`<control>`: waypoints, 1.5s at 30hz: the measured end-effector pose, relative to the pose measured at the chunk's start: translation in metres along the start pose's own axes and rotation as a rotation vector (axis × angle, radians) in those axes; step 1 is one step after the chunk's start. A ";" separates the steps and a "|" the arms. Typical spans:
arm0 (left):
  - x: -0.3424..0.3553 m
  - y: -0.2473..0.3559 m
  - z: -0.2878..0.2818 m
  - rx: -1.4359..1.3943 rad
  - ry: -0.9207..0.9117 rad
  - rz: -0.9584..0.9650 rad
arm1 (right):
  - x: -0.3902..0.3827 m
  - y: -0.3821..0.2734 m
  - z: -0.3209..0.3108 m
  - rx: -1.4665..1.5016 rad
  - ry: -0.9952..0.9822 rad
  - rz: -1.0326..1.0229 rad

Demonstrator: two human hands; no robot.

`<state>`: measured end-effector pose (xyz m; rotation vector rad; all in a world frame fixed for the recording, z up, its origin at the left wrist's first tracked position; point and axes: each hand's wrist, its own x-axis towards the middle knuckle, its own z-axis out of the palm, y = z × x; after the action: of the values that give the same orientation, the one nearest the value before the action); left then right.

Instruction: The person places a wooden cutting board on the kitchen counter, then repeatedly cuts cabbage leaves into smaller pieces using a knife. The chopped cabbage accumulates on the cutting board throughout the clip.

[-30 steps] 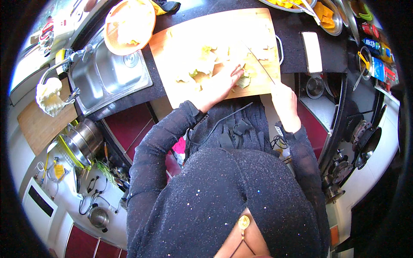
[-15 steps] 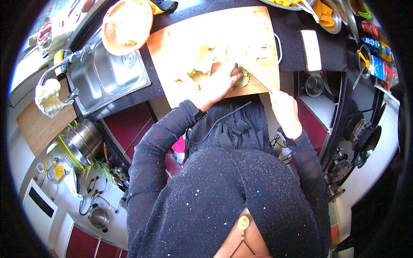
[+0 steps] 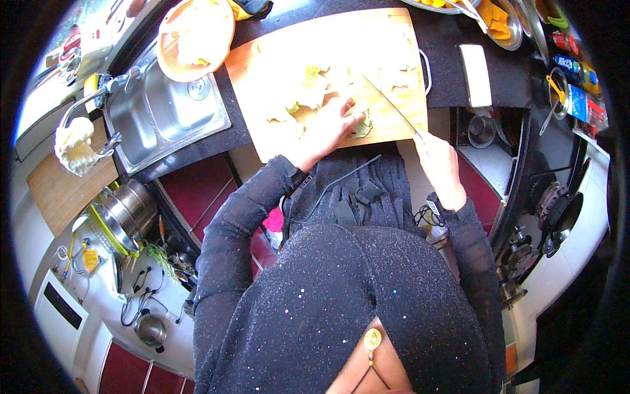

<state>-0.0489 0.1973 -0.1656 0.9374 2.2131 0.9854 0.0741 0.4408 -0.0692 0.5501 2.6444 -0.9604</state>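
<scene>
While the left hand [image 3: 328,128] lies flat and pressed down on a pale green piece of vegetable [image 3: 359,125] at the near edge of the wooden cutting board [image 3: 275,59], the right hand [image 3: 438,161] is closed around the handle of a knife [image 3: 394,108]. The knife's long axis runs on a slant: its handle sits near and to the right, over the board's near right corner, and its thin blade reaches far and to the left, with the tip over the middle of the board. The blade lies just to the right of the left hand's fingers [image 3: 351,108]; whether it touches the vegetable cannot be told. More pale leaf pieces [image 3: 308,85] are scattered across the board, farther away and to the left of the held piece. The board rests on a dark countertop [image 3: 446,39], its long side running left to right. To the left of it is a steel sink [image 3: 164,118], with an orange colander [image 3: 197,33] at its far right corner. A white rectangular object [image 3: 476,75] lies on the counter just right of the board.
</scene>
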 end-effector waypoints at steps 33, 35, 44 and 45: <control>-0.085 -0.013 -0.088 0.278 -0.096 0.003 | 0.015 0.003 0.015 0.031 -0.065 0.003; -0.078 -0.017 -0.079 0.345 -0.145 0.044 | 0.015 0.001 0.014 0.022 -0.071 0.018; -0.079 -0.009 -0.089 0.112 -0.003 0.036 | 0.009 0.000 0.007 0.073 -0.066 0.085; -0.079 -0.005 -0.093 0.118 0.003 0.011 | 0.009 0.000 0.008 0.074 -0.042 0.059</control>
<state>-0.0665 0.0960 -0.0997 1.0021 2.2912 0.8693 0.0673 0.4379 -0.0784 0.6147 2.5498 -1.0438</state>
